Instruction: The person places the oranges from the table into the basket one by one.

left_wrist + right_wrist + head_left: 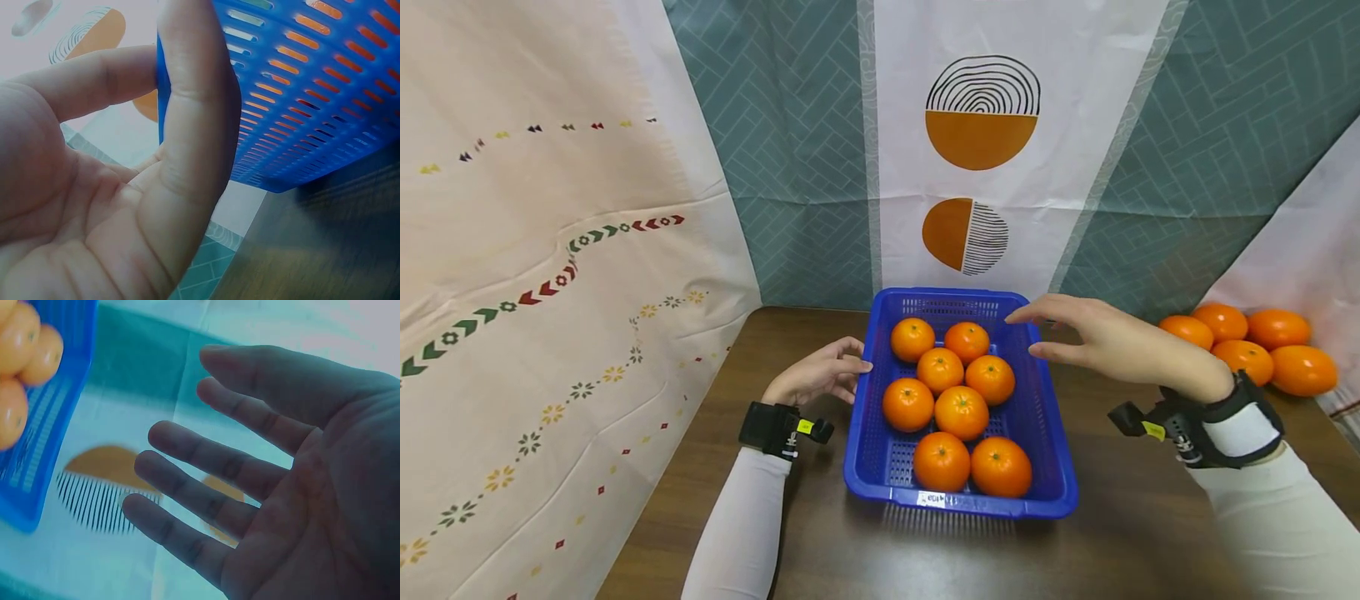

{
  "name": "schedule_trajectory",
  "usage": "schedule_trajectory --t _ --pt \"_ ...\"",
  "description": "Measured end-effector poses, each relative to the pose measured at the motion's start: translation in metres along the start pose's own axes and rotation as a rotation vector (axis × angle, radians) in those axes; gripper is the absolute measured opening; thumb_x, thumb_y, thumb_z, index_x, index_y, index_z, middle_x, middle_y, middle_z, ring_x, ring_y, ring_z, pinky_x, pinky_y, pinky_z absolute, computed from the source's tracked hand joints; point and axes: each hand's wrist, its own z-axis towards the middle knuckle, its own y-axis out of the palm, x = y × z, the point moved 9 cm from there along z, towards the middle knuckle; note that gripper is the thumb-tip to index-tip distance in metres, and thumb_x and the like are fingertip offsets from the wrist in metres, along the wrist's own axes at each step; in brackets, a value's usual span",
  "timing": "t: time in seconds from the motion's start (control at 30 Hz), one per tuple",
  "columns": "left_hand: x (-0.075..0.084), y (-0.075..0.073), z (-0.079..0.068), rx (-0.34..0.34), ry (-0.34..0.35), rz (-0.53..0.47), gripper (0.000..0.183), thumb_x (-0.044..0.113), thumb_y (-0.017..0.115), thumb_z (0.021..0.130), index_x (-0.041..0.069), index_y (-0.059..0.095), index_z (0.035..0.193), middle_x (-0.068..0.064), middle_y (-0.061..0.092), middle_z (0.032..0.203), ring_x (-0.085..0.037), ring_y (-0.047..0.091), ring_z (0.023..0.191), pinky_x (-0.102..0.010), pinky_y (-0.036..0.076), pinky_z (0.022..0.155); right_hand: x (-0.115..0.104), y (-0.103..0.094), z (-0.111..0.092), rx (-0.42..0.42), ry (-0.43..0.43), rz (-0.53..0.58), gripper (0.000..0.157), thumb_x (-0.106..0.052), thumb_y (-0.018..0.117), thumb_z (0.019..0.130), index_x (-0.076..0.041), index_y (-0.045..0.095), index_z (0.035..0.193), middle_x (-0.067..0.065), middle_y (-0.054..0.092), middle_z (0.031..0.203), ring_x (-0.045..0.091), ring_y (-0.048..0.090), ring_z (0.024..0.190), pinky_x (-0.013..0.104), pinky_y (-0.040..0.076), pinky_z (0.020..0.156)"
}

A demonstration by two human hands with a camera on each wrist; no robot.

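Observation:
A blue plastic basket (1051, 507) with slotted walls stands on the table, holding several oranges (962, 412). My left hand (820, 373) grips its left rim; in the left wrist view, thumb and finger pinch the edge of the basket wall (312, 106). Over at the right rim hovers my right hand (1093, 333), with nothing in its grasp. Its fingers are spread and apart from the basket (78, 394) in the right wrist view. The left hand's other fingertips are partly hidden.
Several more oranges (1303, 370) lie in a group on the table's far right, beyond the right wrist. A patterned curtain (797, 167) hangs behind the brown wooden table (700, 500). Embroidered cloth (550, 358) borders the left side.

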Motion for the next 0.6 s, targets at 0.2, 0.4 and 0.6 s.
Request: schedule_trajectory --t 0.2,0.4,0.6 --pt "-0.001 -0.001 0.001 0.004 -0.003 -0.004 0.032 0.011 0.059 0.105 0.004 0.042 0.131 -0.013 0.067 0.098 -0.022 0.07 0.075 -0.034 0.064 0.07 0.042 -0.02 -0.021 0.071 0.109 -0.023 0.042 -0.015 0.072 0.099 -0.017 0.063 0.139 -0.002 0.067 0.13 0.021 0.064 0.114 0.033 0.056 0.091" --pt "-0.001 -0.003 -0.002 0.004 0.011 0.009 0.034 0.011 0.058 0.105 0.002 0.042 0.133 -0.014 0.067 0.103 -0.023 0.072 0.079 -0.036 0.065 0.073 0.081 -0.037 -0.042 0.144 0.227 -0.017 0.039 -0.013 0.072 0.099 -0.013 0.065 0.137 0.004 0.069 0.129 0.01 0.062 0.112 0.012 0.046 0.089" --pt "-0.001 -0.001 0.0 -0.004 0.018 0.013 0.035 0.012 0.059 0.105 0.002 0.042 0.134 -0.015 0.066 0.105 -0.024 0.072 0.08 -0.036 0.065 0.074 0.136 -0.051 -0.075 0.202 0.355 0.013 0.037 -0.009 0.066 0.102 -0.004 0.062 0.138 0.022 0.065 0.13 0.001 0.059 0.108 -0.001 0.036 0.082"
